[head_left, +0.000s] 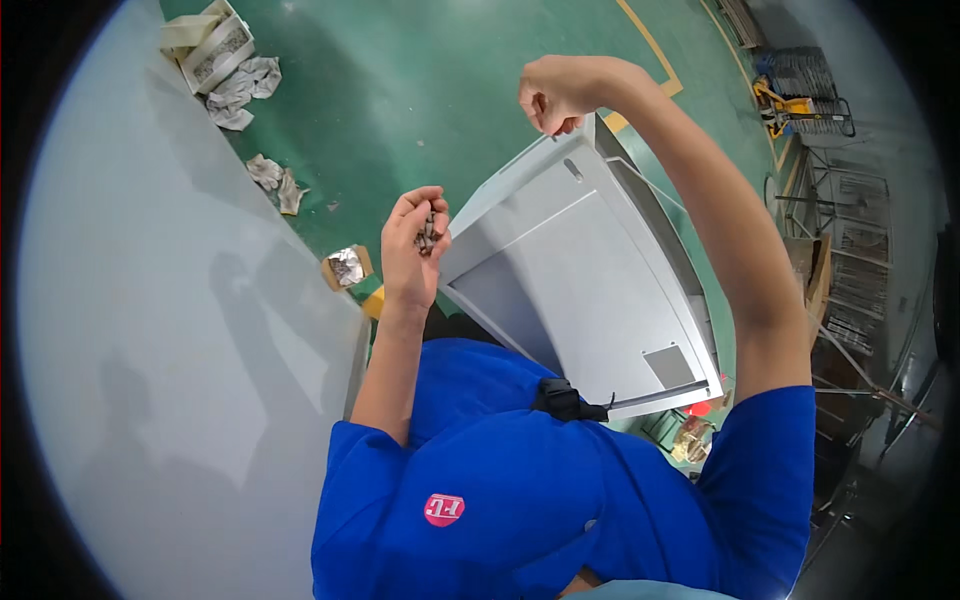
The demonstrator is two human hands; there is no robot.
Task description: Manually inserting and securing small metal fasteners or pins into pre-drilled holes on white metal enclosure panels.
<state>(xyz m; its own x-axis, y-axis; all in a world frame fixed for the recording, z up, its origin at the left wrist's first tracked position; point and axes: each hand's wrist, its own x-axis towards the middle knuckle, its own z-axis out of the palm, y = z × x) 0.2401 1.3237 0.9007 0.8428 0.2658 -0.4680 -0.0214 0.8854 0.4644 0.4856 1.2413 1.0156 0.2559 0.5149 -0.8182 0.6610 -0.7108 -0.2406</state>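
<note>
My left hand [412,250] is cupped, fingers curled around several small greyish-brown cylindrical pieces [427,236] in its palm. It is held up just left of a light grey metal cabinet [590,260]. That cabinet has a slot near its far end, a long recessed area and a small grey rectangle near its close right corner. My right hand [562,95] is stretched out over the cabinet's far corner with its fingers pinched together. A tiny dark bit shows below these fingertips, too small to name. Whether the fingertips touch the cabinet I cannot tell.
A large pale panel [180,330] fills the left side. Along its far edge on the green floor are a white bin [215,50], crumpled rags [240,90] and a small foil-lined cardboard box [347,267]. A yellow pallet jack [790,103] and metal racks [860,250] stand at right.
</note>
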